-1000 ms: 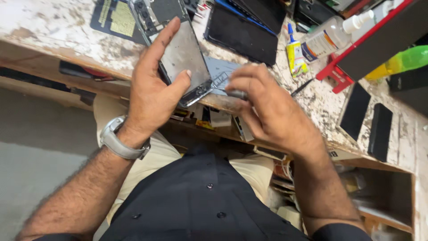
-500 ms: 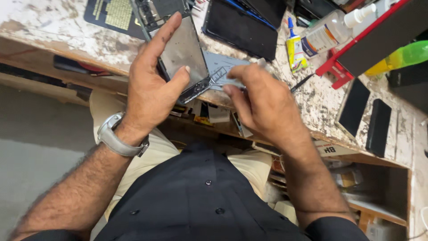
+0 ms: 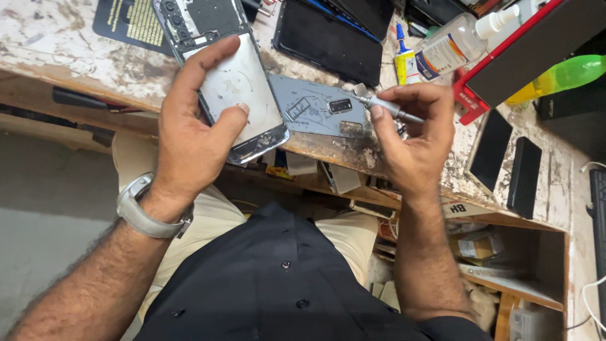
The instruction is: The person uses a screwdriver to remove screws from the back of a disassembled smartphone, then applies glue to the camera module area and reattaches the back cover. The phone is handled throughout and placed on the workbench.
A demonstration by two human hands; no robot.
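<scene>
Head view: I look down over a black shirt at a scarred, paint-worn bench (image 3: 57, 44). My left hand (image 3: 192, 136) grasps an opened phone (image 3: 237, 95), thumb pressed on its bare silver plate, fingers wrapped round the left edge. The phone overhangs the bench's near edge; its long axis runs from the lower right corner, nearest me, up and away to the left, where the dark camera end points toward the back of the bench. A watch (image 3: 148, 211) sits on that wrist.

Just right of the phone, my right hand (image 3: 413, 142) pinches a slim metal tool (image 3: 385, 106) between thumb and fingertips. The tool lies nearly level, tip aimed left toward the phone, over a grey back cover (image 3: 315, 107) lying flat on the bench and touching the phone's right side.

Behind the phone lies a black screen panel (image 3: 328, 41). Farther right of the phone stand a small yellow glue tube (image 3: 404, 60), a clear bottle (image 3: 454, 41) on its side and a green bottle (image 3: 562, 76). Two dark slabs (image 3: 508, 161) lie well right of the phone, near the bench's front edge.
</scene>
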